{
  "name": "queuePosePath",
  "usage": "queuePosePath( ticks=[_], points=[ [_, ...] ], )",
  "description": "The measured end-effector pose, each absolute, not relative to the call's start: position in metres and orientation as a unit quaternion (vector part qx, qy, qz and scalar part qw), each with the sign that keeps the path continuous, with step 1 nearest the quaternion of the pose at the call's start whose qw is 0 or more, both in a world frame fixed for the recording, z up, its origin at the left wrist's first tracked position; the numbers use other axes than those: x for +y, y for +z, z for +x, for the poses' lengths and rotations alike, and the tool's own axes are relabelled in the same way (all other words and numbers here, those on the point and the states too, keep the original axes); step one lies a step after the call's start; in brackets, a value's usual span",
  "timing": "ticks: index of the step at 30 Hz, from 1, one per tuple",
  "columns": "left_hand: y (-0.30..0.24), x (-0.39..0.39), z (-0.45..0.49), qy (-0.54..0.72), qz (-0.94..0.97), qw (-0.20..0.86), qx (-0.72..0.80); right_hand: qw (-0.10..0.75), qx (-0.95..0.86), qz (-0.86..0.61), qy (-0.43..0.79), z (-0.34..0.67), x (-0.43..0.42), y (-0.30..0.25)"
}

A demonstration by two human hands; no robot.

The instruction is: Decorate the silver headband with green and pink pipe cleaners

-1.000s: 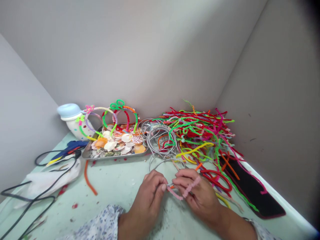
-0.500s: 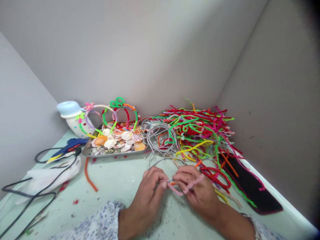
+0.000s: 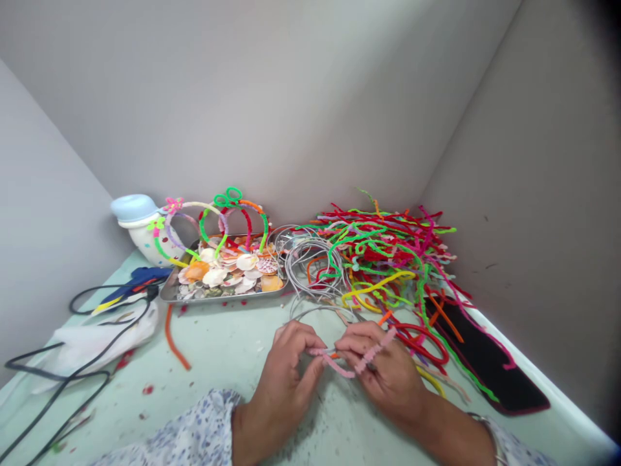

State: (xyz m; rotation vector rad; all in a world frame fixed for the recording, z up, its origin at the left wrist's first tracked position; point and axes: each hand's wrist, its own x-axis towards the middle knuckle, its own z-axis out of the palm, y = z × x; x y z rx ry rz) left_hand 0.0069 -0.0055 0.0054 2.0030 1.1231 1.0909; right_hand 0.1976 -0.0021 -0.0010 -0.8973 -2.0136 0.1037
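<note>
Near the table's front, a loop of grey wire [image 3: 323,309] is held between my two hands. A fuzzy pink pipe cleaner [image 3: 342,371] lies against the wire's near part; it sags between my hands and its free end rises across the right fingers. My left hand [image 3: 291,372] is closed on the wire, fingers curled behind it, thumb a little below the pink end. Pinching the wire from the other side is my right hand [image 3: 388,369]. A bit of orange shows between them; what it belongs to, I cannot tell.
Behind stand a metal tray [image 3: 223,300] of seashells, decorated headbands [image 3: 266,226], a coil of grey wire [image 3: 290,275] and a heap of pipe cleaners [image 3: 388,239]. A black mat [image 3: 504,375] lies right; a cable [image 3: 61,391] and plastic bag [image 3: 107,340] lie left.
My left thumb has dropped slightly off the wire, uncovering the pink pipe cleaner's end beside the left fingers. My right hand keeps nearly the same place.
</note>
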Motion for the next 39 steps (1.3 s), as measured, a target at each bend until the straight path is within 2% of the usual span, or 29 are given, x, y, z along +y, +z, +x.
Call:
queuePosePath(
  ticks=[39],
  points=[
    [0.0044,-0.0071,0.0049,0.402,0.752,0.325,0.409,0.445,-0.820,-0.353,0.063,0.1968,-0.0055,-0.0026]
  ],
)
